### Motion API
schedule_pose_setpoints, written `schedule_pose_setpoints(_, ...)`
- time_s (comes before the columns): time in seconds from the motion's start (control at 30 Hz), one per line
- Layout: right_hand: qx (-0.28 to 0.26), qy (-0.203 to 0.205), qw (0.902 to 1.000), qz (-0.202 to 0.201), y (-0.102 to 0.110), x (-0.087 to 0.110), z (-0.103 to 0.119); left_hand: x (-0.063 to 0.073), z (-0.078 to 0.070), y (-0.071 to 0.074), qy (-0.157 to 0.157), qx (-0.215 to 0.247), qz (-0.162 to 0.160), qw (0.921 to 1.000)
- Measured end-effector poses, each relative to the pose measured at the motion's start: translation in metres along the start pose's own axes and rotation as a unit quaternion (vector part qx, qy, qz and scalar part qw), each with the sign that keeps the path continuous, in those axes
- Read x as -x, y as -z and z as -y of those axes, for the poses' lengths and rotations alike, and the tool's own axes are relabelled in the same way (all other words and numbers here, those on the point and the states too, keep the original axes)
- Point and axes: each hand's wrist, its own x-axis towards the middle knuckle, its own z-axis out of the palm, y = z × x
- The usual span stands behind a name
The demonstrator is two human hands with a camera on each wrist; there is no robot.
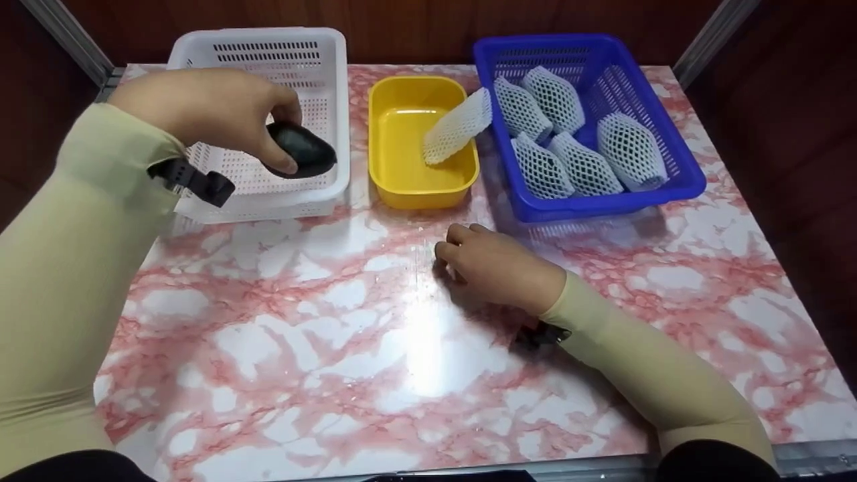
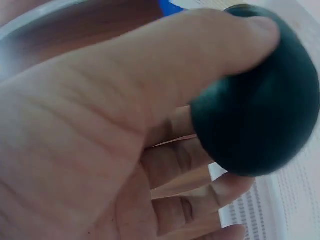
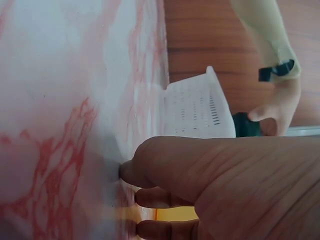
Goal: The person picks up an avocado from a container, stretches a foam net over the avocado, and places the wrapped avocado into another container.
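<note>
A dark green avocado (image 1: 302, 148) is gripped in my left hand (image 1: 214, 110), above the white basket (image 1: 268, 207). In the left wrist view the thumb lies across the avocado (image 2: 260, 115) and the fingers are bent behind it. My right hand (image 1: 499, 268) rests on the marbled table in front of the yellow bin (image 1: 395, 154), its fingers loosely bent and holding nothing. The right wrist view shows its fingertips at the tabletop. A white foam net sleeve (image 1: 458, 127) leans in the yellow bin, one end over its right rim.
At the right stands a blue basket (image 1: 676, 181) with several dark fruits, each in a white foam net (image 1: 633, 150). It is close beside the yellow bin. Brown wooden panels (image 1: 402, 30) rise behind the table (image 1: 301, 368).
</note>
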Motion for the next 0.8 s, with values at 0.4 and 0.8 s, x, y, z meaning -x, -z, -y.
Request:
schedule_pose_setpoints(0.4,-0.039,-0.051,0.9972,0.038,0.006,-0.003,-0.011,0.010,-0.055,-0.048,-0.094,0.112,-0.124,0.9815)
schedule_pose_setpoints(0.8,-0.054,-0.127,0.9876,0.075,0.015,0.007,-0.026,-0.035,-0.133,-0.141,-0.160,0.157,-0.177,0.9582)
